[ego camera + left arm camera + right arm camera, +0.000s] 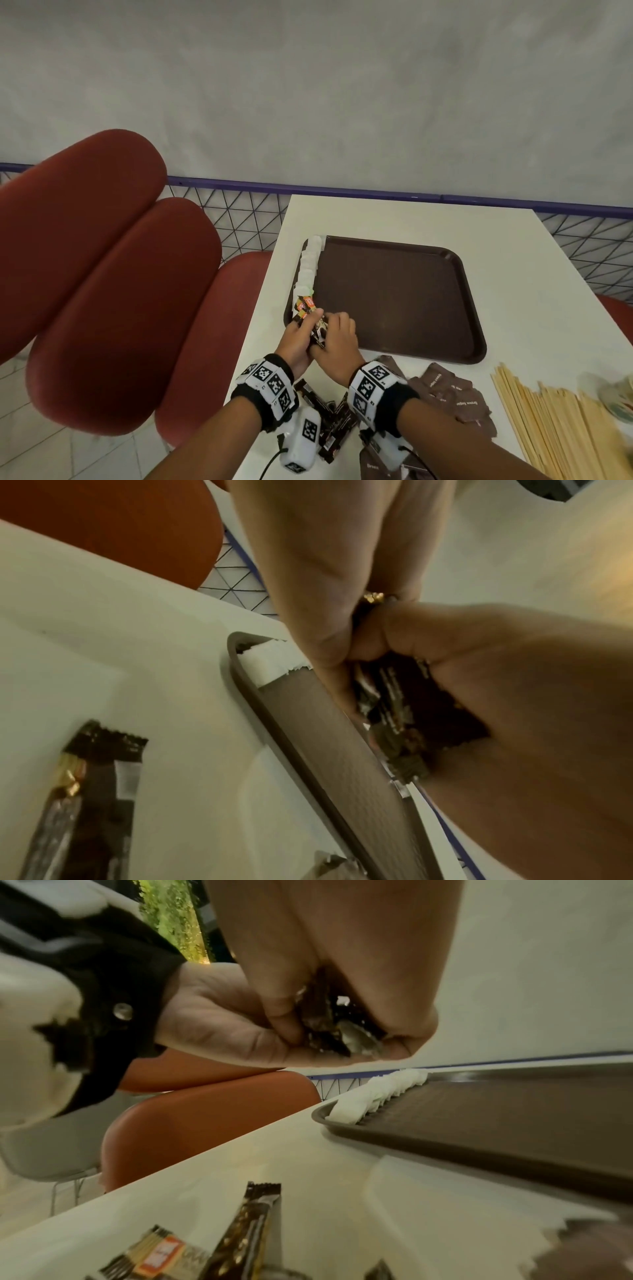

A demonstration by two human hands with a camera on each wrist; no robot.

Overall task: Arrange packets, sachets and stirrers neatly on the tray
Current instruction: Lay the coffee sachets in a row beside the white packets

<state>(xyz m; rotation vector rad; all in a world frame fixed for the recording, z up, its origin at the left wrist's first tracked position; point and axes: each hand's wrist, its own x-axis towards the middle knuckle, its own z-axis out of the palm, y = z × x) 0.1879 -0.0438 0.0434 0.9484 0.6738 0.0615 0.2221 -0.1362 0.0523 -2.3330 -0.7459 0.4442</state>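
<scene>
A dark brown tray [394, 294] lies on the white table [513, 260]. A row of white sachets [308, 267] lines its left edge, with orange-labelled coffee sachets [306, 305] below them. Over the tray's near left corner both hands hold one bunch of dark coffee sachets [320, 332]. My left hand [298, 337] grips the bunch from the left and my right hand [337, 337] from the right. The left wrist view shows the bunch [404, 712] pinched between both hands just above the tray rim [274, 723]. The right wrist view shows the bunch [329, 1026] enclosed by fingers.
More dark coffee sachets [329, 421] lie on the table under my wrists. Brown sugar packets [455, 394] sit to the right of them, then a spread of wooden stirrers [555, 425]. Red upholstered seats [102, 274] stand left of the table, a purple wire fence [239, 219] behind.
</scene>
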